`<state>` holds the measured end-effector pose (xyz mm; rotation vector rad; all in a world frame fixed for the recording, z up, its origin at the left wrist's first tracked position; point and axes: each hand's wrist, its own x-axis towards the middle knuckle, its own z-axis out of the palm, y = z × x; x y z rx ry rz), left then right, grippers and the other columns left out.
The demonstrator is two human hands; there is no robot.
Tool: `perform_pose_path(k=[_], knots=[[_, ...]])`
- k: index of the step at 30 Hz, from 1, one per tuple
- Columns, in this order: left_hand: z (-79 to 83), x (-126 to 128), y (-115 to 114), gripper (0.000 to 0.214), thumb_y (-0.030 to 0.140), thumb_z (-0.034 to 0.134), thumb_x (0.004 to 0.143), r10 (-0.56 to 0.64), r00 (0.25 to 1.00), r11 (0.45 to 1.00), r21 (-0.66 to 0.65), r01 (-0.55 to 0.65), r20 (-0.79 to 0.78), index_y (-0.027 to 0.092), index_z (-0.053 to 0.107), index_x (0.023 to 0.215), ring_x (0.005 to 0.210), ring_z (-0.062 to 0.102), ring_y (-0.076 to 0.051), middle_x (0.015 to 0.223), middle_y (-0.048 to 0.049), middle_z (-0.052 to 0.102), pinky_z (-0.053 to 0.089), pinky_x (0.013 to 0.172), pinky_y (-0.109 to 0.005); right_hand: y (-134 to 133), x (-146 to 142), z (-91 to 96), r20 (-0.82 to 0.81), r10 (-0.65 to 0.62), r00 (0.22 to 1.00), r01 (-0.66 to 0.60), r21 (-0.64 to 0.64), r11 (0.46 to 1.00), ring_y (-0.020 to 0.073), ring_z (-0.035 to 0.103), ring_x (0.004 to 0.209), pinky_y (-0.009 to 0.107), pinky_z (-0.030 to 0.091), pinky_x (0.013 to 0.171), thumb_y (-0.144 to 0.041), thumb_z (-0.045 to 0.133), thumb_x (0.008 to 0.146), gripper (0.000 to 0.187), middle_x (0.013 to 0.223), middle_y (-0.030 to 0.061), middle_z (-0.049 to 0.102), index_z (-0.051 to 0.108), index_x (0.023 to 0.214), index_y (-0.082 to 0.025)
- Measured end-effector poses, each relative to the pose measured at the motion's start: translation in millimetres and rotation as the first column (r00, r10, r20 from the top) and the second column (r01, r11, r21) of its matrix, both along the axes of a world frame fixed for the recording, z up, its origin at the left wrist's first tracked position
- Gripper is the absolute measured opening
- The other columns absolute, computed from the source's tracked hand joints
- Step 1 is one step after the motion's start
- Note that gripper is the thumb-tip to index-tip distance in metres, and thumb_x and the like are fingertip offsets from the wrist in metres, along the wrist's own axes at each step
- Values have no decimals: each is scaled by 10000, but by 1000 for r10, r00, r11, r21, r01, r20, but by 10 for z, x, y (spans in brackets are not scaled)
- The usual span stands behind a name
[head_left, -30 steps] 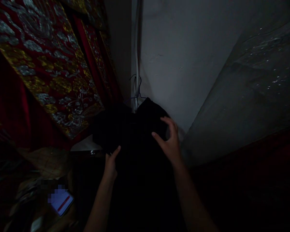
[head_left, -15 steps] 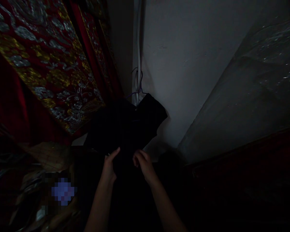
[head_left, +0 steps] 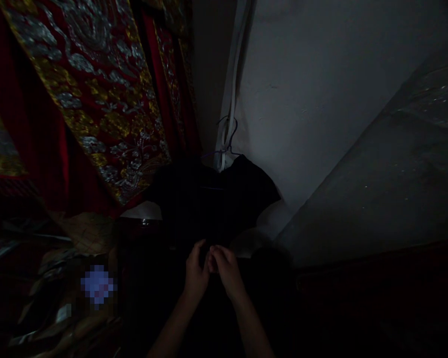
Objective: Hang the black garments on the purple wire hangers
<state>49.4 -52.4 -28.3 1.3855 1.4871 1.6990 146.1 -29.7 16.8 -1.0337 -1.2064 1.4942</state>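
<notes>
A black short-sleeved shirt [head_left: 212,209] hangs on a thin wire hanger [head_left: 231,144] against the wall. Low on its front, my left hand [head_left: 197,268] and my right hand [head_left: 226,268] meet, thumbs and fingertips almost touching. The right fingers are curled into a pinch. My left hand is bent too, its forefinger raised somewhat off the thumb. Both appear to grip the shirt's front, but the dark cloth hides exactly which part lies between the fingers.
Red cloth with gold and silver embroidery [head_left: 108,99] hangs at the left. Below it lies a dim clutter of things, with a pixelated blue patch [head_left: 98,284]. A pale cable [head_left: 233,74] runs down the wall [head_left: 302,99]. Clear plastic sheeting [head_left: 395,149] covers the right side.
My two hands have come together from a gap apart, the left moving right toward the right hand. The view has shifted, so the shirt sits slightly lower and farther right.
</notes>
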Motion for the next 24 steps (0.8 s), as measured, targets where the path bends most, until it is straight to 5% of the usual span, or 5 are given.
perform_pose_path(k=[6, 14, 24], knots=[[31, 4, 108, 113, 232, 569, 867, -36, 992, 998, 50, 42, -118, 213, 680, 879, 762, 663, -206, 819, -44, 680, 527, 697, -300, 41, 110, -36, -8, -50, 999, 49, -36, 998, 115, 435, 481, 254, 355, 503, -612, 652, 770, 467, 503, -23, 485, 551, 596, -191], [-28, 75, 25, 122, 186, 544, 878, -68, 987, 997, -34, 63, -148, 206, 663, 899, 807, 659, -202, 846, -45, 672, 518, 718, -294, 13, 165, -161, -56, -66, 996, 59, -119, 991, 117, 437, 485, 259, 356, 499, -634, 670, 752, 478, 518, -20, 496, 564, 610, -190], [115, 231, -97, 160, 98, 522, 872, -68, 990, 997, 18, 70, -123, 197, 635, 928, 832, 616, -175, 864, -35, 633, 470, 750, -281, -93, 317, -51, -11, -38, 999, 38, -12, 999, 113, 432, 501, 252, 344, 506, -523, 646, 829, 403, 525, -27, 493, 561, 610, -196]])
